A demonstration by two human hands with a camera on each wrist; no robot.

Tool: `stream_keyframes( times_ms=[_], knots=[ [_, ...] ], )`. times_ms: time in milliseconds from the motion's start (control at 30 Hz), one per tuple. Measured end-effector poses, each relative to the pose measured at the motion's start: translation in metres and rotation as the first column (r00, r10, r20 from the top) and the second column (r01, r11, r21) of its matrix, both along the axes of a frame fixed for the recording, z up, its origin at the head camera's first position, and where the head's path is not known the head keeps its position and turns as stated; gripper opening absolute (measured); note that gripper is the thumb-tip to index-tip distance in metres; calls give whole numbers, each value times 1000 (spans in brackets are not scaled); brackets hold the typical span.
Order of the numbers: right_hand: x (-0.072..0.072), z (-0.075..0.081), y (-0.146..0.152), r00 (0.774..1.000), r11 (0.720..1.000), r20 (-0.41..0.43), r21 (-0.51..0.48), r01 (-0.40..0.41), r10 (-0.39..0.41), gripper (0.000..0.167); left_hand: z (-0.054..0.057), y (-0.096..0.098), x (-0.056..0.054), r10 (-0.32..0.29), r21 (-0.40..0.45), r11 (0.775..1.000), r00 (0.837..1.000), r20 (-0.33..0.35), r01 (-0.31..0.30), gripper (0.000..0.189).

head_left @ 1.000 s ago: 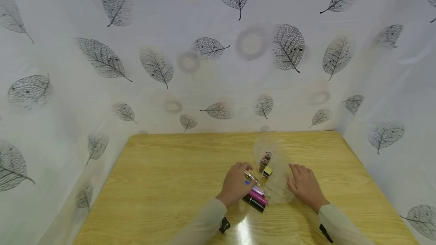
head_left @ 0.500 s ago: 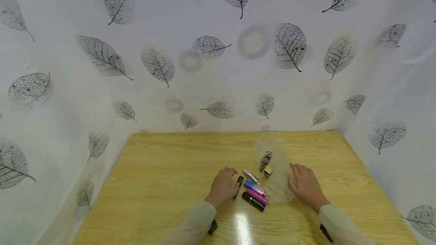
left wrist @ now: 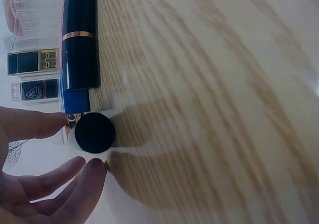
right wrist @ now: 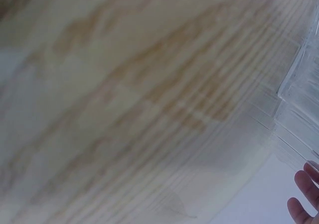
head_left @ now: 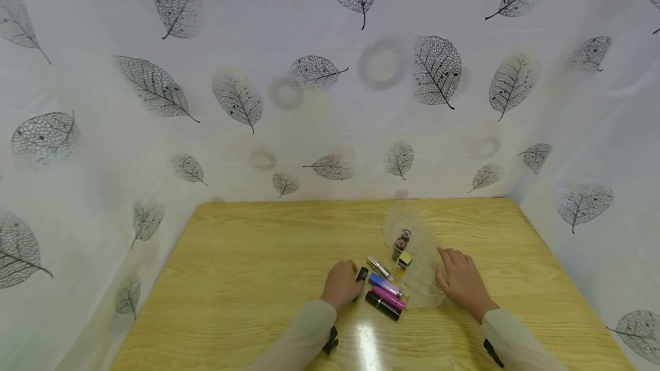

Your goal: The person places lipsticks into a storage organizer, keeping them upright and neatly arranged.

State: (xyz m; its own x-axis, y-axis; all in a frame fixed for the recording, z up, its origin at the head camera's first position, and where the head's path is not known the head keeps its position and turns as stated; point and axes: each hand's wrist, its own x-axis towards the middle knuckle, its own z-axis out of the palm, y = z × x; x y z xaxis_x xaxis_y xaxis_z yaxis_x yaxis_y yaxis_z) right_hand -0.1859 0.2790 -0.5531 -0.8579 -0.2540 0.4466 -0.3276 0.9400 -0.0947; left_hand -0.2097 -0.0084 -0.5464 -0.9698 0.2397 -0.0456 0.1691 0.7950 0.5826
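Observation:
My left hand (head_left: 342, 285) holds a black lipstick tube (head_left: 362, 273) between thumb and fingers. In the left wrist view the round black end of this lipstick tube (left wrist: 94, 133) faces the camera, with fingertips on both sides. Just right of it lie a silver lipstick (head_left: 380, 267), a blue-to-lilac tube (head_left: 384, 284), a magenta tube (head_left: 389, 298) and a black tube with a gold band (head_left: 382, 306). A clear plastic lipstick organizer (head_left: 425, 279) stands beyond them. My right hand (head_left: 463, 282) rests at its right side, fingers extended; the right wrist view shows only fingertips by the organizer (right wrist: 299, 114).
In the organizer stand a gold-topped lipstick (head_left: 405, 260) and two dark round-topped lipsticks, one of them a lipstick (head_left: 400, 244) nearer the front. All stands on a wood-grain table (head_left: 247, 268). A leaf-print curtain (head_left: 330, 119) closes off the back and sides.
My left hand drew back left from above the silver lipstick, uncovering the black lipstick tube, then came in on that tube. The right hand has stayed at the organizer.

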Motion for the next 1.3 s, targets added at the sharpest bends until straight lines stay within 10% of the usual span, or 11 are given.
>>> stream_keyframes(
  times_ms=[467, 667, 1033, 1167, 1300],
  knots=[
    [0, 1, -1, 1000, 1000, -15, 3, -4, 5, 44, -4, 9, -5, 53, -5, 999, 998, -33, -53, 16],
    [0, 1, -2, 1000, 1000, 12, -1, 2, -2, 43, -2, 0, -10, 89, 158, 983, 996, 13, -90, 21],
    [2, 2, -2, 1000, 1000, 16, 5, 11, -11, 44, 35, -8, -1, 81, 607, 793, 977, -195, 55, 27],
    [2, 2, -2, 1000, 1000, 11, 8, 12, -12, 45, 48, -4, 8, 53, 655, 731, 941, -335, 192, 30],
    [1, 2, -2, 1000, 1000, 17, 8, 13, -13, 44, 63, -1, 18, 40, 633, 717, 889, -456, 292, 32]
  ],
)
